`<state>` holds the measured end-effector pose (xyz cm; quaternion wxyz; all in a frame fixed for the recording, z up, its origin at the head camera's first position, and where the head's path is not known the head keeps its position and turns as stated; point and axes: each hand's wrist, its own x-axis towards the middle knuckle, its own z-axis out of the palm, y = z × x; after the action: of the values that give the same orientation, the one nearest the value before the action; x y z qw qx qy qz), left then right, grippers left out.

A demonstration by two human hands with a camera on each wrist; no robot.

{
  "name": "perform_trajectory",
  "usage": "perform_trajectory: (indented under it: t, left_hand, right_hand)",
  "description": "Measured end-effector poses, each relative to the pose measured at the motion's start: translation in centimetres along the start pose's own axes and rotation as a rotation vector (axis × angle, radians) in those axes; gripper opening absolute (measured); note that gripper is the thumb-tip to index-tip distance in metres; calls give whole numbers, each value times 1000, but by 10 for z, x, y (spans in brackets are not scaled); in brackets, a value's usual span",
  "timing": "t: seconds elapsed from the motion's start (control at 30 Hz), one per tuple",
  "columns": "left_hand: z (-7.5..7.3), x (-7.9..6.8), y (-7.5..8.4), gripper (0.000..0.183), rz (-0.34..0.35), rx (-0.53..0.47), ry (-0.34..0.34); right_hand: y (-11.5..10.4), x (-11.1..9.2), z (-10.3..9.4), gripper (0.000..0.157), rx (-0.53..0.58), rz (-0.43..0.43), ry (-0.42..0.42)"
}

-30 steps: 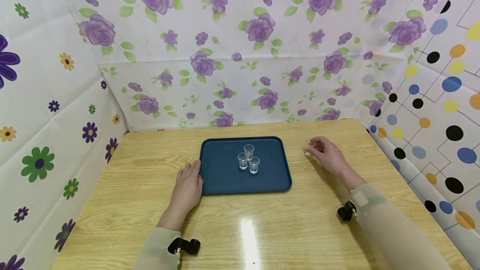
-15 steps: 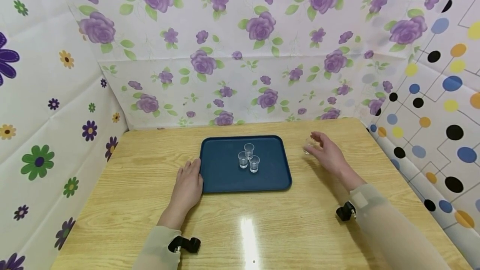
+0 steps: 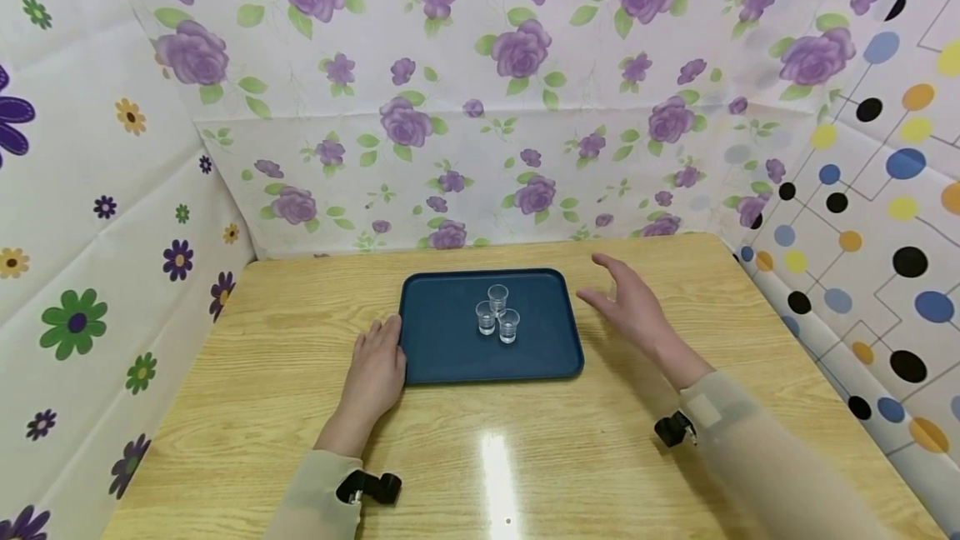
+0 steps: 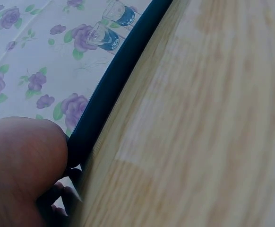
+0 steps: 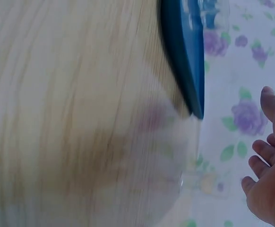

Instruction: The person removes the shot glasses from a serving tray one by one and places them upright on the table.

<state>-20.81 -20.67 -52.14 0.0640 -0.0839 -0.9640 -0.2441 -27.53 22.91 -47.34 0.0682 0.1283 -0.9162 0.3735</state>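
In the head view three clear shot glasses (image 3: 497, 317) stand close together on a blue tray (image 3: 450, 361). My left hand (image 3: 377, 365) rests at the tray's left edge, its thumb and fingers touching the rim. In the left wrist view the thumb (image 4: 29, 156) lies against the rim. My right hand (image 3: 633, 307) is just off the tray's right side, thumb and index finger spread apart, holding nothing. Another clear shot glass (image 5: 203, 183) stands on the table by the right hand. In the head view the hand mostly hides that glass.
The wooden table (image 3: 450, 457) carries the tray near its back edge. A floral cloth (image 3: 472, 157) hangs behind, and patterned cloths close off the left and right sides. Light glares off the table's front part.
My right hand has let go of the shot glass at the right, spread its fingers and moved left toward the tray. My left hand and the three glasses have stayed put.
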Motion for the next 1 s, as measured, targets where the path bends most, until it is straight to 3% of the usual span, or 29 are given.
perform_trajectory:
  t: [0.53,1.0]
  left_hand:
    - [-3,-1,1,55,2,-7,-3]
    - [-2,-2,1,55,0,-19,-3]
  right_hand:
    - [-62,0,47,73,46,-60,-143]
    - [-76,-5,75,65,42,-81,-220]
